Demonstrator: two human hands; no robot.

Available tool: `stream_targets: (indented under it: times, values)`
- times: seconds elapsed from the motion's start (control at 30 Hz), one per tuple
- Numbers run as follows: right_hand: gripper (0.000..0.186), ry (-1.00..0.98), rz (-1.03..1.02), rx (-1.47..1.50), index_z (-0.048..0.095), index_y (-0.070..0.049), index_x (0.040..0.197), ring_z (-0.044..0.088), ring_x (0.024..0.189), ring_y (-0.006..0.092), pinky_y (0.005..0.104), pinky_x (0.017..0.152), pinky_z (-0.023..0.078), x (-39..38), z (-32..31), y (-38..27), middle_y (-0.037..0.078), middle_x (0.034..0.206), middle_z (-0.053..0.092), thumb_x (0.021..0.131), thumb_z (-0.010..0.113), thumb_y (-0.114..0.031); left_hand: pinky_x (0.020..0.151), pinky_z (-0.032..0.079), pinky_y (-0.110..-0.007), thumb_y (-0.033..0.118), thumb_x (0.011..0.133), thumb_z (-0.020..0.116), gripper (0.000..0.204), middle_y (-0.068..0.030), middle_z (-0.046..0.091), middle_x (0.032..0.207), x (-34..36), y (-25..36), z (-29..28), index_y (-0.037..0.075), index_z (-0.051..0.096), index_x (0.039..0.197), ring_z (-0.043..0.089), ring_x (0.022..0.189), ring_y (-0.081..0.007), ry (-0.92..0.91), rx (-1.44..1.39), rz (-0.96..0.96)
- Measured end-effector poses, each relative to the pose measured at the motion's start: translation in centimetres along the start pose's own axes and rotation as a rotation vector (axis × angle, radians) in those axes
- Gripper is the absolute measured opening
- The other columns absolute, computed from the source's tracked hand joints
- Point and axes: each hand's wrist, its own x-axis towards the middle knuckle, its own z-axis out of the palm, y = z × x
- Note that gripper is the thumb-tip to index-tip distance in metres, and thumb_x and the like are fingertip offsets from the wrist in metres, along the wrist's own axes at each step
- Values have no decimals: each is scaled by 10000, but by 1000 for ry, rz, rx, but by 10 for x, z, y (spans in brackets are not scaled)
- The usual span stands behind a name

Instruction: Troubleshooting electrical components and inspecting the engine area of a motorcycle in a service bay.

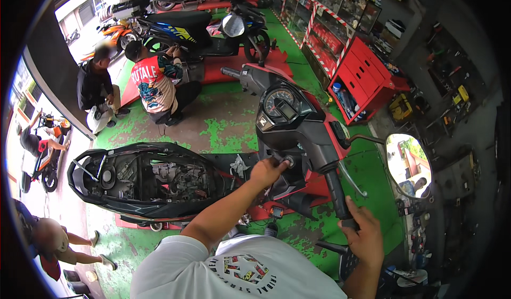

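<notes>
A scooter (250, 124) stands in front of me with its front end to the right. My left hand (269, 172) reaches to the panel below its handlebar, with fingers closed at a round ignition switch (289, 161); whatever they pinch is hidden. My right hand (366, 232) is at the end of the near black handlebar grip (336, 195), its fingers partly curled about it. A silver brake lever (353, 179) runs beside the grip. The round instrument cluster (280, 105) sits between the two handlebar ends. The scooter's seat is off, baring its black frame and engine bay (175, 177).
A round mirror (409, 163) juts out at the right. Beyond are a red tool cabinet (362, 78) and glass display cases (319, 17). Two people (154, 83) crouch by another scooter (186, 30) at the far left. Another person (50, 235) is at the near left.
</notes>
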Motion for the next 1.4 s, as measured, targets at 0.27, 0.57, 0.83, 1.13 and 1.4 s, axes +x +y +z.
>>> stream_targets:
  times: [0.27, 0.57, 0.83, 1.13, 1.4]
  values:
    - [647, -71, -249, 0, 489, -53, 1473, 624, 859, 316, 368, 729, 516, 11, -37, -51, 157, 998, 586, 857, 683, -25, 947, 478, -471, 400, 824, 790, 597, -230, 647, 1190, -9, 25, -116, -29, 606, 1197, 622, 1101, -378, 617, -227, 291]
    - [386, 82, -623, -324, 623, -60, 1270, 613, 848, 301, 433, 699, 497, 94, -18, -69, 108, 911, 568, 893, 695, -98, 1200, 238, -528, 637, 590, 877, 1370, -291, 279, 1581, 29, 86, -125, -27, 184, 1568, 271, 1472, -441, 391, 144, 444]
    - [238, 172, -662, -512, 623, -52, 1144, 638, 930, 314, 427, 754, 538, 133, -18, -60, 131, 916, 573, 929, 642, -153, 1221, 232, -491, 667, 569, 874, 1411, -297, 268, 1585, 39, 83, -127, -61, 177, 1556, 242, 1488, -442, 358, 44, 469]
    - [326, 49, -531, -793, 650, -40, 1221, 647, 963, 357, 461, 823, 532, 155, -7, -70, 178, 980, 622, 922, 647, -170, 1216, 245, -488, 655, 543, 879, 1382, -264, 327, 1560, 50, 84, -136, -38, 234, 1550, 282, 1467, -432, 337, 49, 561]
    - [252, -120, -236, -929, 713, -78, 1080, 702, 904, 363, 496, 767, 558, 183, 7, -100, 178, 899, 701, 940, 633, -271, 1203, 254, -500, 654, 520, 879, 1359, -260, 395, 1500, 63, 73, -150, -31, 287, 1532, 311, 1434, -438, 319, 91, 674]
